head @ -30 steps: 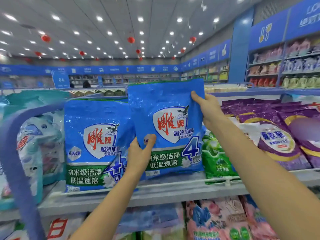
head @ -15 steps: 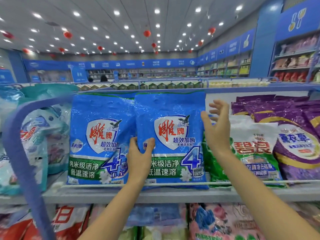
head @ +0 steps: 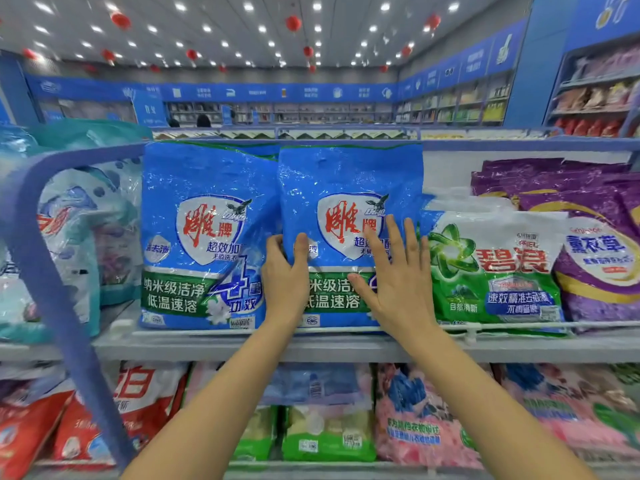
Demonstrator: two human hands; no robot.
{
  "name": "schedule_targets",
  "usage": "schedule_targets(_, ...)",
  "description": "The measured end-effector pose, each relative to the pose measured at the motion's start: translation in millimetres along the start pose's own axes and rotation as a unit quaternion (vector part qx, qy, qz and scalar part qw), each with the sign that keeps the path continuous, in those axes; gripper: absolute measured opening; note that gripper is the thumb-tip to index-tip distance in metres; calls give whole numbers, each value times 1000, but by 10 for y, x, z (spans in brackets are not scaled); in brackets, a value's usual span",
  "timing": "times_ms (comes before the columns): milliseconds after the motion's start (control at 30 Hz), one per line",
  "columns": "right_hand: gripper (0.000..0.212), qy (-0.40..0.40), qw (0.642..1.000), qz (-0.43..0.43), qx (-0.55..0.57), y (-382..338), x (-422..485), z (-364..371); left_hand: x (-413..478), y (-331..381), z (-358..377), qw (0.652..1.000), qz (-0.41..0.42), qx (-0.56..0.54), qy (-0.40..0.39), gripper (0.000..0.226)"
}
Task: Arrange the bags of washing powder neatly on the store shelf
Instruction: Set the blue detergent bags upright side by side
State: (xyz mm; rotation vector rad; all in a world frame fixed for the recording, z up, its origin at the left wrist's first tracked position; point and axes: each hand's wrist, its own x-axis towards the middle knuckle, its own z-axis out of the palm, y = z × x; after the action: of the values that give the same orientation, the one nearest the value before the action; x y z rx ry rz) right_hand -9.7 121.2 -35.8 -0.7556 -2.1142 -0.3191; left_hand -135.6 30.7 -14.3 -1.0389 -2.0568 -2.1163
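Note:
Two blue bags of washing powder stand upright side by side on the grey store shelf [head: 194, 344]. My left hand [head: 285, 280] grips the left edge of the right blue bag [head: 346, 178], thumb on its front and fingers behind. My right hand [head: 398, 278] lies flat on that bag's front, fingers spread. The left blue bag [head: 204, 220] stands free, touching its neighbour.
A green and white bag [head: 498, 271] and purple bags [head: 595, 244] sit to the right. Pale blue bags [head: 69, 237] fill the left behind a curved blue shelf divider [head: 45, 244]. More bags [head: 415, 414] lie on the lower shelf. A thin wire rail [head: 512, 328] runs along the shelf front.
The right blue bag came down from a raised position onto the shelf beside the other one. My right hand let go of its top corner and now rests flat on its front.

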Motion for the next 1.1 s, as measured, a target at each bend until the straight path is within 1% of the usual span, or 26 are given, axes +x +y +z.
schedule_targets(67,64,41,999,-1,29,-38,-25,-98,-19,45,-64,999,12,1,-31,23)
schedule_targets(133,50,105,989,-18,107,-104,-110,-250,-76,105,-184,997,51,-17,-61,39)
schedule_targets(200,31,157,969,-54,181,-196,-320,-388,-215,160,-394,989,122,-32,-76,51)
schedule_targets(233,23,169,960,-76,210,-251,-468,-419,-304,173,-526,982,172,-26,-77,49)
schedule_targets(267,17,165,954,-100,228,-308,-632,-414,-390,146,-674,973,219,-9,-71,44)
schedule_targets(333,11,107,957,-132,236,-408,-978,-278,-574,-55,-980,960,272,40,-50,30)
schedule_targets(367,8,64,962,-130,231,-447,-1148,-144,-690,-202,-1125,959,273,61,-38,25)
schedule_targets(400,7,20,968,-111,225,-484,-1301,7,-822,-376,-1254,964,255,77,-29,20)
schedule_targets(467,7,-62,974,-42,214,-562,-1528,320,-1111,-776,-1454,979,174,100,-33,10)
schedule_targets(500,8,-100,974,-11,202,-610,-1594,463,-1244,-984,-1528,984,121,120,-46,7)
schedule_targets(533,10,-136,974,12,183,-668,-1626,586,-1346,-1186,-1588,984,71,150,-63,10)
schedule_targets(567,13,-166,973,28,156,-717,-1640,709,-1419,-1387,-1644,979,31,183,-83,17)
schedule_targets(633,22,-230,965,51,118,-811,-1625,962,-1463,-1712,-1736,964,-16,243,-109,29)
schedule_targets(667,30,-260,957,59,111,-869,-1604,1078,-1439,-1820,-1772,956,-34,268,-115,30)
schedule_targets(733,50,-287,952,60,92,-991,-1595,1271,-1338,-2000,-1803,938,-57,316,-128,27)
schedule_targets(800,67,-292,953,50,57,-1096,-1616,1422,-1242,-2159,-1771,926,-42,347,-147,29)
schedule_targets(867,80,-286,956,39,43,-1162,-1628,1543,-1155,-2334,-1686,911,2,374,-176,32)
schedule_targets(933,91,-296,955,33,12,-1196,-1645,1628,-1084,-2510,-1570,893,21,405,-196,42)
schedule_targets(1000,93,-301,954,18,-4,-1212,-1630,1651,-1025,-2660,-1454,881,30,429,-200,62)
schedule_targets(1100,88,-307,952,21,-6,-1242,-1571,1728,-1014,-2833,-1318,861,41,466,-202,79)
